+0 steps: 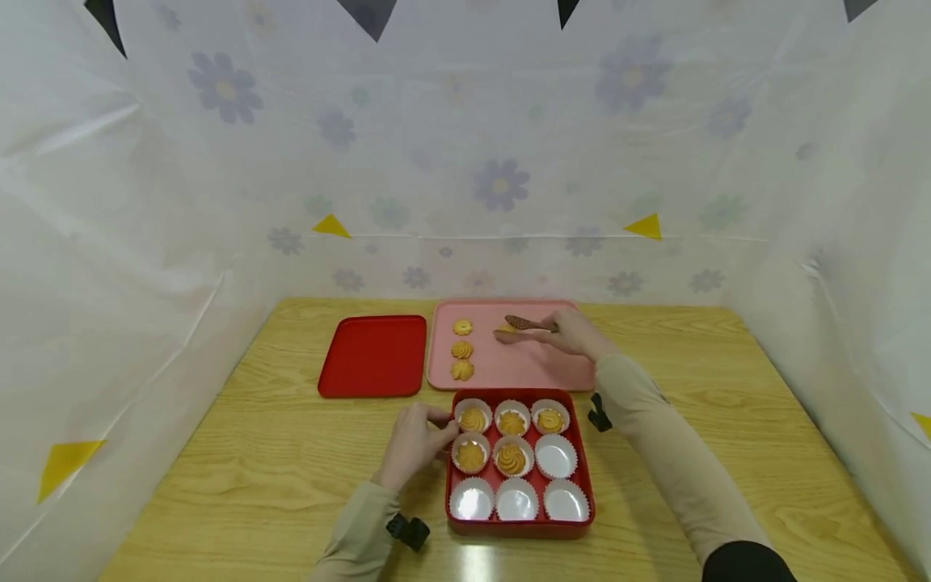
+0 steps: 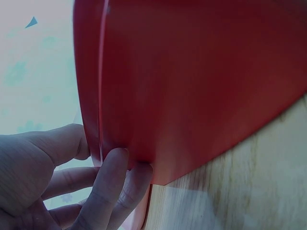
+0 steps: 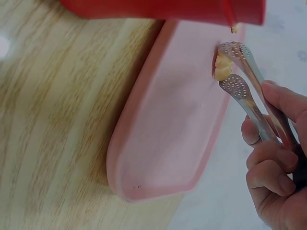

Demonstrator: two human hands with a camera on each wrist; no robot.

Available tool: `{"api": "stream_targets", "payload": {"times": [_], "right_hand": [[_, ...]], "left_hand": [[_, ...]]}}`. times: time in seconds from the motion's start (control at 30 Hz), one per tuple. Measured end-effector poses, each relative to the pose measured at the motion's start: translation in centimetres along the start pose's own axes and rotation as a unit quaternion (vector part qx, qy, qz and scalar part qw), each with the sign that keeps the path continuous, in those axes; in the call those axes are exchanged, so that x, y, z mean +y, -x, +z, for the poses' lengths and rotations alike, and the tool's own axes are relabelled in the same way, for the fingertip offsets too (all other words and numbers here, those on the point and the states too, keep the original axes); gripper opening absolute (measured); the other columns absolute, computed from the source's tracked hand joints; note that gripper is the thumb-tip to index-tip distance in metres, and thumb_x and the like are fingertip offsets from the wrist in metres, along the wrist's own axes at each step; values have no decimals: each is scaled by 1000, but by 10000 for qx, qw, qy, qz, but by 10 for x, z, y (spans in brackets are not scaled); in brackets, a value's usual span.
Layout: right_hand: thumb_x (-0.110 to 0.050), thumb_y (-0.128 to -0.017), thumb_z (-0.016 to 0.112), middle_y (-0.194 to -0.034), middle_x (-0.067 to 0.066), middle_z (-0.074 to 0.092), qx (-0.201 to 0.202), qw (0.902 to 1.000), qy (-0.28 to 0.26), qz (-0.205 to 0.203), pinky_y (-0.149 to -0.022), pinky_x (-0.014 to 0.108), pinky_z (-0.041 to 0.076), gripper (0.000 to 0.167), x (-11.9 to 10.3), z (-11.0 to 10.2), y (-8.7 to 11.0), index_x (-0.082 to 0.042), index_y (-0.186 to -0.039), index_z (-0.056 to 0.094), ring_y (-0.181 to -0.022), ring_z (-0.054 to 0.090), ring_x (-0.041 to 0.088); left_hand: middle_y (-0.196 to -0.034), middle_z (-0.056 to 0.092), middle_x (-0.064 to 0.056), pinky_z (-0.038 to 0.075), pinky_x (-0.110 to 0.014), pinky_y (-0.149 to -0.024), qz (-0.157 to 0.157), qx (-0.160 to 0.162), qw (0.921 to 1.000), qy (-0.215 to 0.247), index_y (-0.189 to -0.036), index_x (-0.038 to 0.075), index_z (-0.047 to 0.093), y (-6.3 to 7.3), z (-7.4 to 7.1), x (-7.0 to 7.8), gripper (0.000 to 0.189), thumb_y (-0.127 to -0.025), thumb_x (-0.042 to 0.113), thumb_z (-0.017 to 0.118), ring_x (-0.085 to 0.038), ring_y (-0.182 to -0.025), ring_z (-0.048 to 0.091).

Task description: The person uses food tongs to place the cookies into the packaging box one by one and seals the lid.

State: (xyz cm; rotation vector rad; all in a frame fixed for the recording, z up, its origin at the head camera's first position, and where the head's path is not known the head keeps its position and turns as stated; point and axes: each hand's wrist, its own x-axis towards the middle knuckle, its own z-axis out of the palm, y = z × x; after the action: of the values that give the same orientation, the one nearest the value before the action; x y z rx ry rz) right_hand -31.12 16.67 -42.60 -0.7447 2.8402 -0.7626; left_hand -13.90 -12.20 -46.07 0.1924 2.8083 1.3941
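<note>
My right hand (image 1: pixel 575 333) holds metal tongs (image 3: pixel 237 50) with perforated ends over the pink tray (image 1: pixel 538 368). The tong ends stand on either side of a piped butter cookie (image 3: pixel 222 71) lying on that tray. Three more cookies (image 1: pixel 461 350) line up along the tray's left part. Nearer stands a red box (image 1: pixel 520 529) with white paper cups in a grid; several cups in its far and middle rows hold cookies (image 1: pixel 511 459). With thumb at the rim and fingers against the outer wall, my left hand (image 1: pixel 416 440) grips the box's left side.
A red square tray (image 1: pixel 374 356) lies left of the pink one. The wooden table (image 1: pixel 240 477) carries everything, and a flowered white sheet (image 1: pixel 502 145) hangs behind and along both sides. The near-row cups (image 1: pixel 517 499) show bare shiny bottoms.
</note>
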Motion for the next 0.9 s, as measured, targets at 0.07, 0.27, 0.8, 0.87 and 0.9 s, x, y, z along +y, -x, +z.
{"api": "stream_targets", "payload": {"times": [0.07, 0.27, 0.8, 0.87, 0.9], "right_hand": [[-20, -99, 64, -53, -3, 44, 67, 9999, -96, -67, -53, 26, 31, 31, 0, 0, 2, 4, -82, 72, -49, 32, 10], [-22, -98, 65, -51, -4, 30, 151, 9985, -505, -157, -55, 26, 31, 46, 3, 0, 9, -6, -58, 48, -49, 24, 11], [-17, -99, 63, -61, 1, 48, 264, 9981, -494, -242, -59, 29, 33, 20, -2, -8, 39, -4, -87, 71, -56, 33, 10], [-18, -99, 63, -65, 6, 54, 284, 9981, -519, -182, -59, 29, 34, 19, -1, -8, 44, -3, -96, 73, -58, 35, 13], [-18, -99, 63, -67, 9, 57, 307, 9981, -509, -186, -59, 29, 34, 19, -1, -8, 47, -2, -96, 73, -58, 36, 13]], "left_hand": [[-99, 78, -15, 49, -22, -61, -40, -31, 10000, 10, -101, 0, 79, 0, 0, 0, 21, -87, 13, 71, -6, -67, 63], [-100, 78, -15, 49, -22, -59, -109, -103, 9999, 28, -102, 0, 79, -1, -1, 0, 21, -87, 14, 72, -7, -67, 63], [-98, 78, -14, 49, -23, -61, -103, -27, 9999, -47, -100, 0, 79, -1, -2, 0, 20, -86, 12, 73, -10, -69, 63], [-98, 78, -14, 49, -22, -60, -82, -19, 9999, -63, -100, 0, 79, -1, -2, -1, 20, -86, 12, 73, -9, -69, 63], [-98, 78, -14, 49, -22, -60, -68, -13, 9999, -77, -100, 0, 79, 0, -2, -1, 20, -86, 12, 73, -10, -70, 63]]}}
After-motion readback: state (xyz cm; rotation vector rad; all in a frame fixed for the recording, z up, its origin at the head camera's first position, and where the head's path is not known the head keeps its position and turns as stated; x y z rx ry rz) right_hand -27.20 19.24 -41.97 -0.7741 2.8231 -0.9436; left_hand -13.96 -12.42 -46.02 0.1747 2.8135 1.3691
